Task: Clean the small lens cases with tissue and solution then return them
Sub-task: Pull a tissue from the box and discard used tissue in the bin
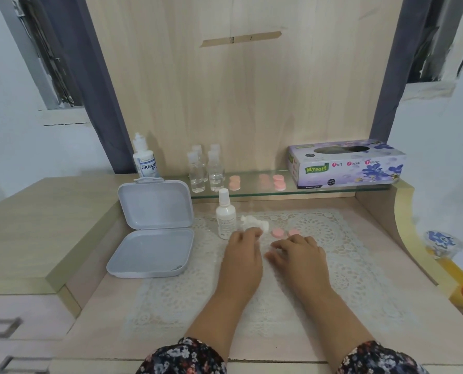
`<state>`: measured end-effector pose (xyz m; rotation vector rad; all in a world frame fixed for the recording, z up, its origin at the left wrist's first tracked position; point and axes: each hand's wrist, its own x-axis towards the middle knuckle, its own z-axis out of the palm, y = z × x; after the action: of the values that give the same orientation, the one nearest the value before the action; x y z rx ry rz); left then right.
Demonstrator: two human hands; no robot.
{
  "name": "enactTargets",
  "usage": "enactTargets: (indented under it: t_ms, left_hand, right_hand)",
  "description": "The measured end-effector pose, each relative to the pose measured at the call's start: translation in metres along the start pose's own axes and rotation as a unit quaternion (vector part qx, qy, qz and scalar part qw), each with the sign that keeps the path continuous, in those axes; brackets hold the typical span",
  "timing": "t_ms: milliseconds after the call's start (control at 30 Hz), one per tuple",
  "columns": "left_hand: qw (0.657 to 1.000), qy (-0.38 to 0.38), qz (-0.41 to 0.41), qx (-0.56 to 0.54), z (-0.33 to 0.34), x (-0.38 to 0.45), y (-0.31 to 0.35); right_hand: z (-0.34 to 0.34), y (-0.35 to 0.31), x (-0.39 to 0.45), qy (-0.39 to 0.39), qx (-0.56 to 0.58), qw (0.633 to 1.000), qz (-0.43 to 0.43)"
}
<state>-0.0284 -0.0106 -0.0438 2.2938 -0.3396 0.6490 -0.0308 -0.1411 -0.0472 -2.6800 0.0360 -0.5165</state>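
On the pale wooden desk [387, 306] a white lace mat [346, 265] spreads under both hands; at the back a glass shelf [252, 194] carries a purple tissue box [346, 164] on the right, four small clear bottles [204, 168] toward the left, and pink lens cases [279, 182] lined up between them; a solution bottle [145, 157] with a blue label stands at the shelf's left end; below it an open grey plastic box [152, 230] sits with its lid tipped up; just beside the box stands a small white spray bottle [226, 215]; the left hand [242, 252] lies near that bottle, fingers curled round a crumpled white tissue [254, 222] that sticks out beyond the knuckles; the right hand [299, 252] rests on the mat with its fingers loosely bent, holding nothing that I can make out; just past its fingertips lie two small pink lens case pieces [276, 232], side by side on the lace.
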Motion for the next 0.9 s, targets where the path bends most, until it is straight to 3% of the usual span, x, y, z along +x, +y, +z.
enactTargets:
  t_ms: [133,367,467,700,800,900]
  left_hand:
    - [0.991,-0.079,0.067,0.089,0.005,-0.002,0.005]
    - [0.971,-0.090,0.134,0.174,0.007,-0.006,0.003]
    - [0.972,-0.094,0.142,0.162,0.009,-0.005,0.003]
    - [0.981,-0.123,0.061,0.135,0.006,0.009,0.012]
    - [0.991,-0.129,-0.002,0.036,0.009,0.014,0.012]
    - [0.984,-0.002,-0.110,-0.141,0.007,0.015,0.015]
  right_hand:
    - [-0.001,0.000,0.000,0.008,-0.004,1.000,-0.001]
    - [-0.005,-0.004,-0.001,0.007,-0.011,1.000,0.005]
    - [-0.005,-0.002,0.000,0.001,-0.018,1.000,0.005]
    - [-0.004,-0.005,0.000,0.009,-0.009,1.000,0.009]
    - [-0.002,-0.004,-0.001,0.017,0.004,1.000,0.015]
    - [-0.002,-0.003,-0.001,-0.001,-0.012,1.000,0.002]
